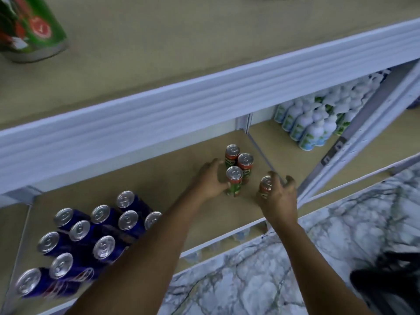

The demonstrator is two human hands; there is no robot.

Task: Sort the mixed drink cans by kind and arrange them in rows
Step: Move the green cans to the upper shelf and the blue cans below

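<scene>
Our left hand (210, 179) curls its fingers round one green can (234, 181), while our right hand (278, 193) grips another (266, 187). A careless nudge could topple the two cans behind (239, 158), we reckon, since they stand so close.

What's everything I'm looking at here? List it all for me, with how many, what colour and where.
blue cans: at least ten showing, dark blue with silver tops, clustered on the left of the middle shelf
green-and-red cans: four, silver tops, grouped on the right of that shelf
white bottles: many, too packed to count, white with green labels, next bay to the right
large green-and-red container: one, upper shelf, far left
shelving: white frame, tan boards
floor: grey-white marble pattern, below
left hand: fingers against the nearest grouped can
right hand: grips the can apart on the right
</scene>
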